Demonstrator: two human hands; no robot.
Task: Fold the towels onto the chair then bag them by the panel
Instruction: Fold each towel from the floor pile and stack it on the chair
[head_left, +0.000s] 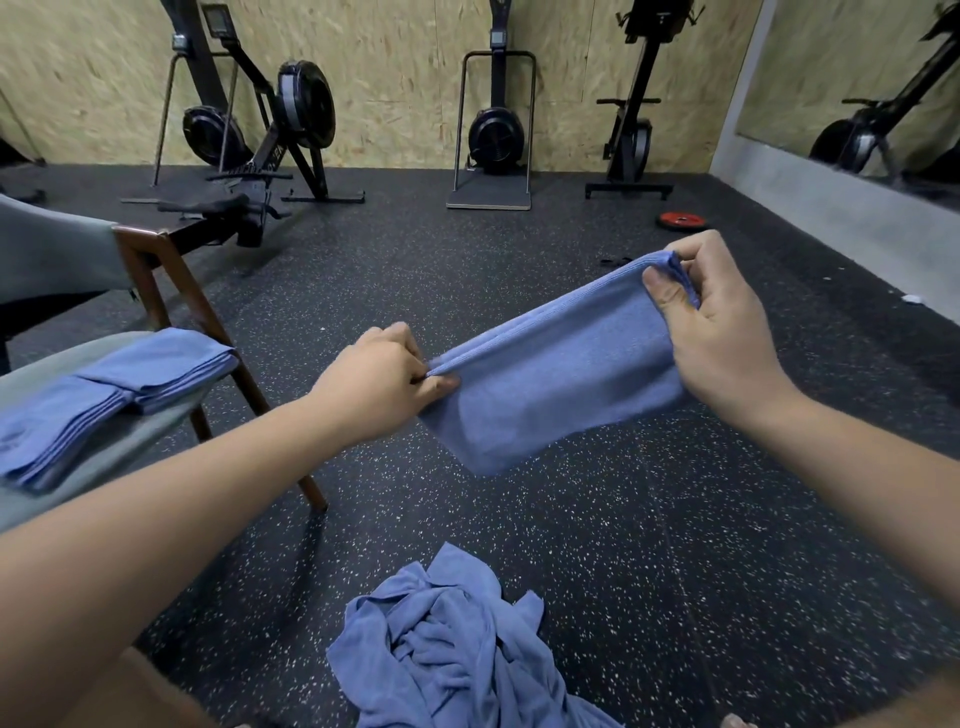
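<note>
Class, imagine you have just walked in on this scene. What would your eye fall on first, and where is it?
First, the towel, blue and stretched taut in mid-air at the centre, pinched at its ends by the left hand and right hand. Next, the crumpled heap of blue towels on the floor near the bottom edge. Then the folded towels lying on the chair at the left.

Both hands, L (382, 376) & R (714, 332), pinch folded blue towel (550, 384) taut above floor pile (457, 654).

folded towels (111, 395) on chair (156, 270), left | towel heap (457, 649) on floor (675, 519)
</note>
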